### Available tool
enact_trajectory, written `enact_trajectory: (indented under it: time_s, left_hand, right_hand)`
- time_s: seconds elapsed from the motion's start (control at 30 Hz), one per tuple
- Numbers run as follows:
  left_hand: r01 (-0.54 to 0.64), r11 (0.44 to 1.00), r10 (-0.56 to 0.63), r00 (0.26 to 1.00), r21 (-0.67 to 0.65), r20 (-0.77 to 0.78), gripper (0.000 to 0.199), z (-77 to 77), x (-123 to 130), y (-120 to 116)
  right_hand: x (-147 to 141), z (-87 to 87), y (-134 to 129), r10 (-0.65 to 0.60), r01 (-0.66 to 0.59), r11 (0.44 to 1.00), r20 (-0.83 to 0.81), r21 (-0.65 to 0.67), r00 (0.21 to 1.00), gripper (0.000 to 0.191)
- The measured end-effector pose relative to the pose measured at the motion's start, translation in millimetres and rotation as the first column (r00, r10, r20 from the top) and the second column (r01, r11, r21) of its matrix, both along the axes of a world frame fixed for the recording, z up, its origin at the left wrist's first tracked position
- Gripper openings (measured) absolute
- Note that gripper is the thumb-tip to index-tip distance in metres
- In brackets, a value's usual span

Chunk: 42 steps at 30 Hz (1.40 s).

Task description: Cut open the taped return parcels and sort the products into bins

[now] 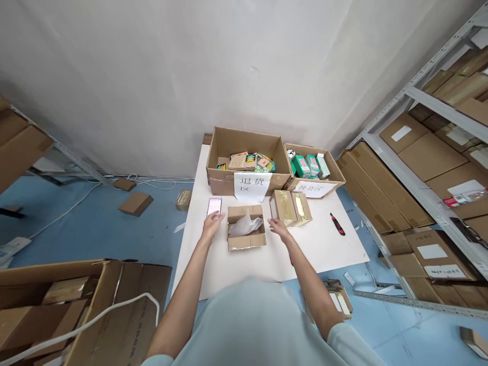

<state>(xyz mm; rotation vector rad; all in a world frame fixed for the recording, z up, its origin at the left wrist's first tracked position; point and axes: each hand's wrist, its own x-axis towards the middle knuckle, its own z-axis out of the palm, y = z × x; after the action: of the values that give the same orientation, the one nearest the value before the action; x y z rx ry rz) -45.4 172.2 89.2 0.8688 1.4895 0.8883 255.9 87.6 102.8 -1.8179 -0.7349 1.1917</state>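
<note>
A small cardboard box (247, 243) stands with its flaps open on the white table (213, 264), and white foam wrap (246, 224) lies inside it. My left hand (212, 225) is on the left of this box, at the lower end of a phone (214, 205) with a lit screen; its fingers are apart and hold nothing. Between the small box and two taped cartons, my right hand (279, 227) hovers with fingers spread, holding nothing. Those cartons, a left one (282, 207) and a right one (302, 208), stand side by side.
Behind are two large open boxes with paper signs, the left (221, 185) holding small packages, the right (339, 175) green-and-white ones. A red and black cutter (337, 224) lies at the right. Shelves of cartons (430, 244) flank the table; a big box (110, 300) stands lower left.
</note>
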Motion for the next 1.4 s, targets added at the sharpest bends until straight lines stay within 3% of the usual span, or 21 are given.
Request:
enact_trajectory:
  time_s: [0.13,0.27,0.37,0.47,0.6,0.7,0.77,0.87,0.97,1.1,1.2,1.3,1.4]
  left_hand:
    - [0.109,0.989,-0.107,0.994,-0.099,0.026,0.072,-30.9,5,-36]
    - [0.252,0.965,-0.248,0.966,-0.067,0.072,0.082,-34.4,12,-57]
    - [0.253,0.968,-0.252,0.967,-0.012,0.025,0.082,-24.1,14,-56]
    - [0.203,0.977,-0.2,0.979,0.067,-0.047,0.072,-2.3,25,-46]
    - [0.247,0.937,-0.231,0.969,0.248,-0.09,0.066,35.4,73,-39]
    - [0.351,0.875,-0.345,0.935,0.334,-0.078,0.067,55.2,136,-53]
    - [0.443,0.831,-0.443,0.893,0.338,-0.08,0.068,59.2,187,-73]
    - [0.578,0.752,-0.585,0.807,0.317,-0.083,0.069,51.2,271,-120]
    - [0.7,0.649,-0.718,0.693,0.298,-0.062,0.068,34.6,352,-181]
    - [0.833,0.494,-0.852,0.521,0.249,-0.052,0.064,16.8,445,-270]
    - [0.902,0.378,-0.919,0.392,0.21,-0.031,0.058,10.3,499,-331]
    - [0.951,0.252,-0.967,0.256,0.176,0.004,0.054,6.7,535,-380]
    - [0.975,0.177,-0.983,0.181,0.133,-0.016,0.05,2.9,549,-409]
  right_hand:
    - [-11,-22.7,-22,0.051,-0.053,0.996,-0.038,-0.068,0.998,0.038]
    - [-15,-23.7,-22,0.109,-0.114,0.992,-0.104,-0.048,0.989,0.035]
    - [-6,-13.6,-22,0.096,-0.097,0.995,-0.135,0.002,0.986,0.036]
    - [12,1.3,-33,0.078,-0.061,0.991,-0.15,0.116,0.986,0.043]
    - [50,19.9,-74,-0.001,0.046,0.956,-0.155,0.291,0.988,0.057]
    - [91,29.4,-125,-0.113,0.163,0.915,-0.154,0.37,0.982,0.061]
    - [123,31.7,-170,-0.207,0.245,0.891,-0.138,0.382,0.968,0.062]
    - [174,26.6,-249,-0.363,0.385,0.855,-0.129,0.348,0.923,0.063]
    - [218,12.3,-339,-0.528,0.541,0.779,-0.134,0.318,0.839,0.062]
    - [255,-9.2,-454,-0.716,0.721,0.646,-0.128,0.253,0.686,0.069]
    - [271,-20.9,-525,-0.808,0.807,0.544,-0.117,0.229,0.577,0.073]
    - [284,-31.1,-581,-0.908,0.886,0.398,-0.035,0.238,0.417,0.076]
    - [294,-44.2,-624,-0.977,0.951,0.209,0.085,0.23,0.194,0.077]
